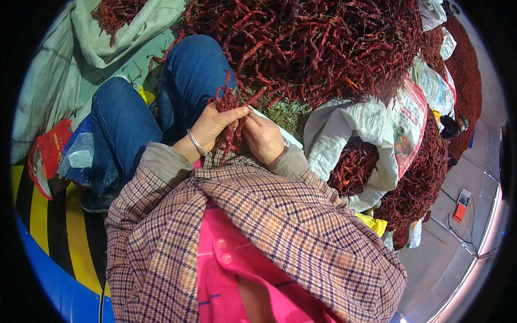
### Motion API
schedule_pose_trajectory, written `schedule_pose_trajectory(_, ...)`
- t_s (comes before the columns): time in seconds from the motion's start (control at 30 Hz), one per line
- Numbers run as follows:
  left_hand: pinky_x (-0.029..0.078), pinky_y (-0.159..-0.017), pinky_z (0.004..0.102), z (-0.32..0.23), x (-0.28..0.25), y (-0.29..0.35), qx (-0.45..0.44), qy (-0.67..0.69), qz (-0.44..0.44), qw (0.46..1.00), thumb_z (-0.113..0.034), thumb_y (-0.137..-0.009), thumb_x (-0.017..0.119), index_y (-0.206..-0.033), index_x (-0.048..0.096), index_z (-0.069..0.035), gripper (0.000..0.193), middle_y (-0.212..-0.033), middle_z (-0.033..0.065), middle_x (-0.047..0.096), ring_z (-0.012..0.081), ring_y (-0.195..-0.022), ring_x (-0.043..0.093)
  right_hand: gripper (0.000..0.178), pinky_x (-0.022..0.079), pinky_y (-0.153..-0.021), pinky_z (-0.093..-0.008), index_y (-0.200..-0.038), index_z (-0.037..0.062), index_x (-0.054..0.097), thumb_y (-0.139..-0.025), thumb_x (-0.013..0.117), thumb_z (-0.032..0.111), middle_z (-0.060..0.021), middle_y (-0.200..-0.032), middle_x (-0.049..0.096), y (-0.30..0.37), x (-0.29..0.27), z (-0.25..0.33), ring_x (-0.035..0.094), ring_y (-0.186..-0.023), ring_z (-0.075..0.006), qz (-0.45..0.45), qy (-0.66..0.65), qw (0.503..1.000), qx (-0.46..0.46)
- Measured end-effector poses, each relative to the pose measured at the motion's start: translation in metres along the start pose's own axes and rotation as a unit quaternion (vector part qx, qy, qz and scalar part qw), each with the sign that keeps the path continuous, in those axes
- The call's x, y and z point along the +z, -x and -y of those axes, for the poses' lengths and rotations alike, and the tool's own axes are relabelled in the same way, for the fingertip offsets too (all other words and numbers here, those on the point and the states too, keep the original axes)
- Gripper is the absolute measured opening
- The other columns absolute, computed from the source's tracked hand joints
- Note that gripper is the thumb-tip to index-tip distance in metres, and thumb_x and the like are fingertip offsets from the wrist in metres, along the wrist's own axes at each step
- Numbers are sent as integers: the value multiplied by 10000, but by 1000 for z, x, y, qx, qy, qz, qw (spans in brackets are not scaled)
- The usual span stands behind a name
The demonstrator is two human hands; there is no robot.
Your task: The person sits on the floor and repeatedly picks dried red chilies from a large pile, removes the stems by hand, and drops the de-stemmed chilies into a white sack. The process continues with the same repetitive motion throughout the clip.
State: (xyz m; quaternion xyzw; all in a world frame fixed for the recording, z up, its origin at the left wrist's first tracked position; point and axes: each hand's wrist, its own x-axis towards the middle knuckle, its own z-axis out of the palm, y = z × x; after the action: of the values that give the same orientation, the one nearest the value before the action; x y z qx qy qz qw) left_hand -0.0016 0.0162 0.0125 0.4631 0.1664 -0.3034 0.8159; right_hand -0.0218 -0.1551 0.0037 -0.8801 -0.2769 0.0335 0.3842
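Note:
My left hand (212,126), with a metal bangle at the wrist, is closed around a small bunch of dried red chili peppers (229,100). Wrinkled pods stick out above and below its fingers. Close against its thumb, my right hand (264,137) pinches at the edge of the same bunch; its fingertips are partly hidden. Just beyond both hands lies a big heap of dried red chili peppers (323,48). Greenish stem bits (285,116) lie at the near side of that heap.
An open white woven sack (323,134) with chilies inside stands to my right. Beside it are a printed sack (407,126) and more chili heaps (414,188). A pale cloth sack (51,91) lies at left, near a red bag (51,151). An orange device (460,207) is at far right.

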Motion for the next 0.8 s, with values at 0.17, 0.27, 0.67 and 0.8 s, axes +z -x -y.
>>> schedule_pose_trajectory(0.17, 426, -542, 203, 4, -7, -3, -24, 55, 6, 998, -143, -815, 672, -916, 652, -36, 148, -741, 2, 621, 61, -592, 533, 280, 498, -757, -345, -1065, -30, 541, -785, 542, -32, -170, -1000, 581, 10, -5, -14, 588, -884, -301, -1, -71, 992, 108)
schedule_pose_trajectory(0.27, 428, -545, 199, -3, 3, 0, -26, 28, -7, 999, -142, -821, 669, -946, 651, -35, 166, -773, 8, 635, 55, -598, 534, 231, 477, -795, -322, -1089, -30, 542, -871, 484, 21, -99, -1004, 601, 7, -6, -24, 581, -891, -217, -93, -407, 870, 261)
schedule_pose_trajectory(0.67, 439, -546, 171, -7, 0, 5, -58, -17, 81, 995, -164, -827, 667, -1025, 621, -60, 228, -841, 4, 645, 50, -651, 565, 161, 462, -679, -231, -949, 47, 598, -864, 624, 181, -5, -833, 598, -24, -29, -21, 556, -726, -91, 42, -657, 673, 338)
schedule_pose_trajectory(0.8, 433, -540, 182, -10, 5, 7, -57, -13, 58, 997, -162, -829, 664, -1002, 624, -71, 199, -815, -24, 629, 35, -622, 541, 95, 421, -548, -191, -828, 71, 573, -851, 640, 135, 27, -745, 579, -21, -31, -33, 537, -626, -63, 69, -556, 747, 358)
